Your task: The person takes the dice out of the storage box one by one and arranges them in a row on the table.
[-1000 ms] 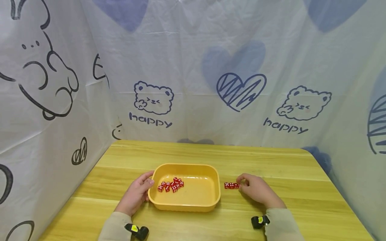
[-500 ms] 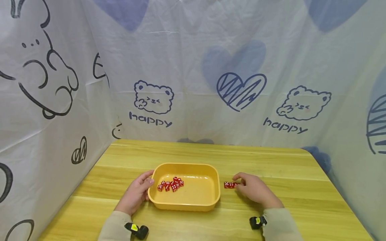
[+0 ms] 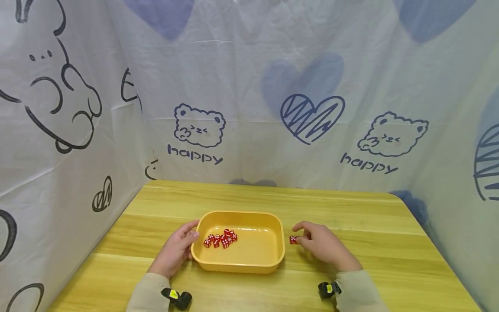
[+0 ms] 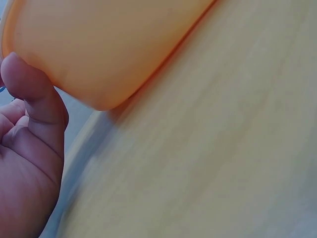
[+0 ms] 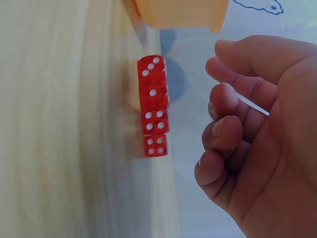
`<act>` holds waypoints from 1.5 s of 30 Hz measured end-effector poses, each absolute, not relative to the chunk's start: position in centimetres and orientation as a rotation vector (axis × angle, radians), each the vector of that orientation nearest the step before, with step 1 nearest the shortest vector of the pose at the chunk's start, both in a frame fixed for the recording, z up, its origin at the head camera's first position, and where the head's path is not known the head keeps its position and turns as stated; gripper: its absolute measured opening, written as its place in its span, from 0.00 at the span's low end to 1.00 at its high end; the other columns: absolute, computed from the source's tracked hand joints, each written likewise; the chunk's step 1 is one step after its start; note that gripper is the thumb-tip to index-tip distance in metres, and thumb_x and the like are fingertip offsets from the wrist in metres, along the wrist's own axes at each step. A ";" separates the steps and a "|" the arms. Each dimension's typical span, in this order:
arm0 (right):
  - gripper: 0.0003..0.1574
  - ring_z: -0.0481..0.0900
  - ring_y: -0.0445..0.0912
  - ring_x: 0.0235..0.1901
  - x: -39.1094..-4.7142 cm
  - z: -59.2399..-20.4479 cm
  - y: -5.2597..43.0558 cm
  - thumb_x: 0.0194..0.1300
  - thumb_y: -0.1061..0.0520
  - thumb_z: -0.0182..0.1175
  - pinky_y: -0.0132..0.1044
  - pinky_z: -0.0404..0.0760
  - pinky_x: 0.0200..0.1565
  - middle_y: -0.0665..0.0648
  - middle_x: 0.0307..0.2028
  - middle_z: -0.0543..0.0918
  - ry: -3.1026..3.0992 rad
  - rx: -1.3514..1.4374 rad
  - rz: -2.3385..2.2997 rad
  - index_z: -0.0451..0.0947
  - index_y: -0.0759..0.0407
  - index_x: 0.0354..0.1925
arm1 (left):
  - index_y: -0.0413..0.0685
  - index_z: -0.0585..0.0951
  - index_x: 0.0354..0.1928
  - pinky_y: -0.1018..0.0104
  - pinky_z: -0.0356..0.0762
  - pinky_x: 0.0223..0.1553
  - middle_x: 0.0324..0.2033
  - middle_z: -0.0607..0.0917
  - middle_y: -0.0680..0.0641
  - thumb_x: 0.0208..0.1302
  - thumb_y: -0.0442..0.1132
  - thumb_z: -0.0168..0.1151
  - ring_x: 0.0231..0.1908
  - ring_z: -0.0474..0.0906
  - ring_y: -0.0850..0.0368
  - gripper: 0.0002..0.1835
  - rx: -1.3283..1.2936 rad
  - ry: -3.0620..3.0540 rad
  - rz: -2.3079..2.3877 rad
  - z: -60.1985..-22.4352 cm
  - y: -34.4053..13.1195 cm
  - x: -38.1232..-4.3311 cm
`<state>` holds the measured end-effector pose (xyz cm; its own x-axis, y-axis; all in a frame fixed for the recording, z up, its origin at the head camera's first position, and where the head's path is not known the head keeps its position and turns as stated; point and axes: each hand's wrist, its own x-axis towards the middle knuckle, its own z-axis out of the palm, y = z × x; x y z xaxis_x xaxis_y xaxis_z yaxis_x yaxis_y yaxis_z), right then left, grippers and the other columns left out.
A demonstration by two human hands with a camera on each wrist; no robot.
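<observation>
My left hand (image 3: 177, 249) grips the left end of a yellow plastic tray (image 3: 259, 262), its thumb (image 4: 30, 82) over the rim and the other fingers outside. Inside the tray, towards the left, lies a loose cluster of red dice (image 3: 225, 239) with white pips. To the tray's right, my right hand (image 3: 325, 245) hovers over a straight row of several red dice (image 5: 154, 106) on the table. Its fingers are loosely bent, thumb and forefinger apart, and nothing shows between them. In the head view the hand hides most of this row; only its left end shows.
The wooden table (image 3: 343, 208) carries the tray and the row of dice. A white cloth (image 3: 249, 169) with printed bears and hearts hangs behind the table and at both sides. A small black camera (image 3: 329, 289) sits on the right wrist.
My right hand has moved left along the row towards the tray, covering more of the dice in the head view. The left hand, the tray and the dice in it have stayed put.
</observation>
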<state>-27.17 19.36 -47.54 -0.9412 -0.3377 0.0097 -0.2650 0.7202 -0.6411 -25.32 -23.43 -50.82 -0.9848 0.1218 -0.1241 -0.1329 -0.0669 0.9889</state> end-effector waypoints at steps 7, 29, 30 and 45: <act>0.17 0.69 0.43 0.20 -26.7 -46.3 18.4 0.70 0.54 0.64 0.35 0.71 0.23 0.49 0.23 0.74 2.832 -0.539 -1.029 0.81 0.49 0.56 | 0.42 0.63 0.74 0.72 0.73 0.24 0.42 0.74 0.42 0.77 0.37 0.53 0.24 0.71 0.60 0.27 -0.002 1.999 2.188 -50.8 -23.4 -25.3; 0.15 0.67 0.37 0.22 -26.3 -44.2 13.4 0.70 0.54 0.63 0.34 0.70 0.28 0.45 0.22 0.71 2.816 -0.888 -0.988 0.82 0.52 0.54 | 0.43 0.64 0.74 0.72 0.74 0.24 0.42 0.74 0.42 0.77 0.37 0.54 0.25 0.71 0.59 0.27 0.001 2.010 2.187 -51.0 -23.4 -25.4; 0.14 0.67 0.37 0.22 -26.4 -44.2 13.2 0.70 0.54 0.63 0.34 0.70 0.28 0.44 0.22 0.71 2.816 -0.898 -0.981 0.82 0.52 0.53 | 0.43 0.64 0.74 0.72 0.74 0.24 0.42 0.74 0.42 0.77 0.37 0.54 0.25 0.71 0.59 0.27 0.004 2.012 2.186 -51.0 -23.4 -25.4; 0.16 0.67 0.38 0.23 -27.1 -43.8 9.6 0.72 0.51 0.61 0.34 0.70 0.28 0.45 0.24 0.73 2.779 -0.963 -0.904 0.81 0.50 0.55 | 0.43 0.64 0.74 0.72 0.74 0.24 0.43 0.74 0.41 0.77 0.37 0.54 0.25 0.71 0.59 0.27 -0.015 2.024 2.175 -50.9 -23.4 -25.3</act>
